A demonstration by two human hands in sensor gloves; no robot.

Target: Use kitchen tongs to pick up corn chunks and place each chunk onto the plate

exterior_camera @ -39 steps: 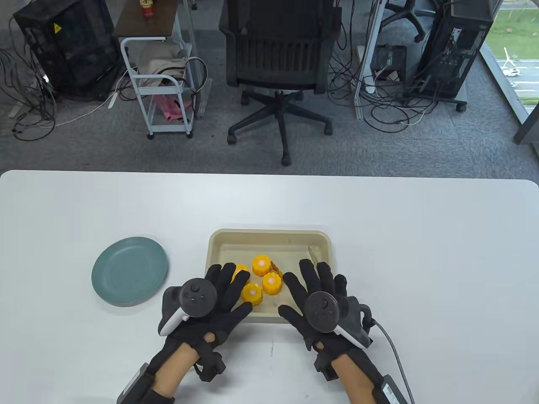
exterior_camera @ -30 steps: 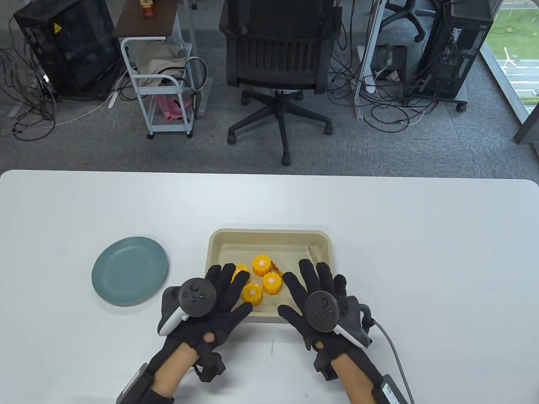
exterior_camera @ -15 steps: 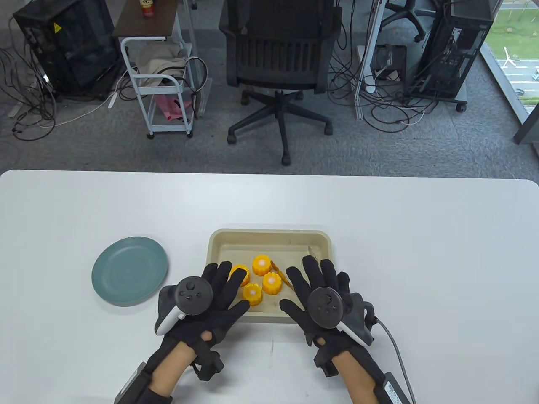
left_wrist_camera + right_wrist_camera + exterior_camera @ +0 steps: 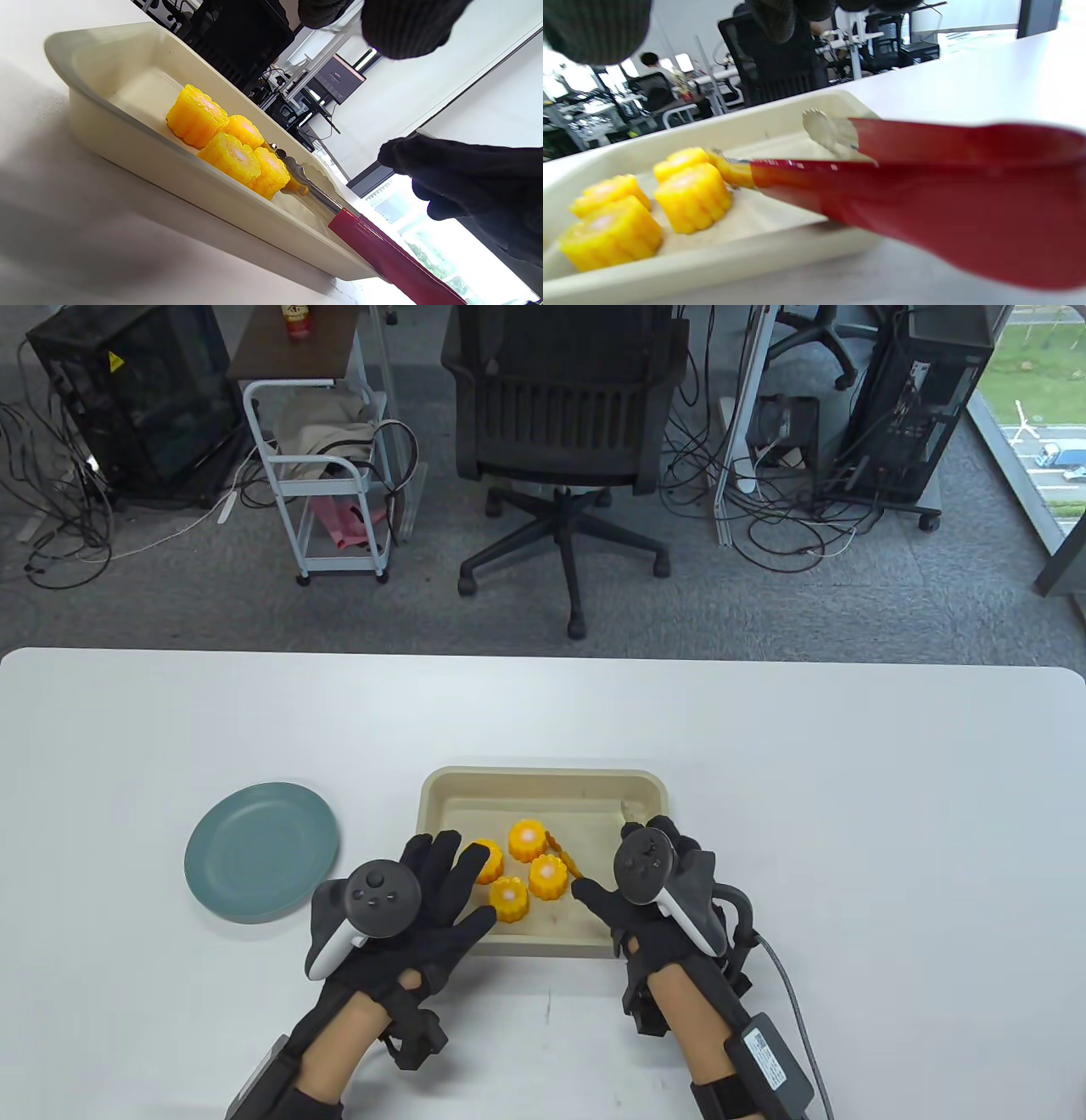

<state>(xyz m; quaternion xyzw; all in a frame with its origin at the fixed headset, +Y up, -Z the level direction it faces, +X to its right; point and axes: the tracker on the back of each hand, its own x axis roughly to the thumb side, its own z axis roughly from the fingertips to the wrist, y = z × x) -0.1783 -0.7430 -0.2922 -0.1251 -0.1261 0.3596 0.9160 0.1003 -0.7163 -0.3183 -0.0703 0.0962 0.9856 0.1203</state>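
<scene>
Fingers (image 4: 441, 857) of the left hand (image 4: 416, 916) lie straight and spread, palm down, tips over the near-left rim of the tray (image 4: 543, 780), holding nothing; thumb points right along the tray's near edge. Right hand (image 4: 645, 899) sits at the tray's near-right corner, tipped up on its side, thumb reaching left toward the corn. Its other fingers are covered by the tracker (image 4: 646, 865) in the table view and show only as dark tips at the top edge of the right wrist view, so cannot tell if they are clenched round the tongs or released.

Tongs (image 4: 925, 190): red handles, metal scalloped tips, lying with tips in the tray's right part and handles running out over the near-right rim under the right hand. One arm's tip sits just beside the corn chunks (image 4: 530, 869), the other is spread apart toward the right wall. Contact between hand and handles is not visible in any view.

Four corn chunks stand clustered in the tray's near-middle; a possible fifth orange piece behind them is mostly hidden. Green plate (image 4: 261, 850) sits on the desk (image 4: 848, 814) left of the tray, apart from it. Both forearms are cut off at the bottom edge.
</scene>
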